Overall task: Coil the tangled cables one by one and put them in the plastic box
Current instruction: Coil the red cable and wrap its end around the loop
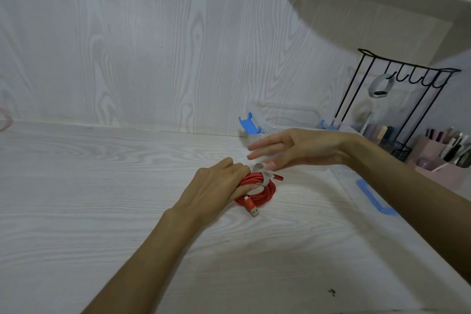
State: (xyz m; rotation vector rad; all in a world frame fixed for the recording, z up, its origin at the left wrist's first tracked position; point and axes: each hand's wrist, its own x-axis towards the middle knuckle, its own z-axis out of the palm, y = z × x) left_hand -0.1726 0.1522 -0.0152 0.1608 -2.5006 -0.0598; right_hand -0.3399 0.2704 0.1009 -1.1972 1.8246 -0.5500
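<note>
Gripping red cable (pixel 257 190) (fingertips hidden): left hand (pixel 216 186)

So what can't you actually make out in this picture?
All from the head view:
- Inside of the clear plastic box with blue latches: the right forearm covers much of it, and the walls blur into the desk.
- How the white strap fastens on the coiled red braided cable: the left hand and right hand hide it.
- Pink organiser: contents too small, cut by the right edge.
</note>
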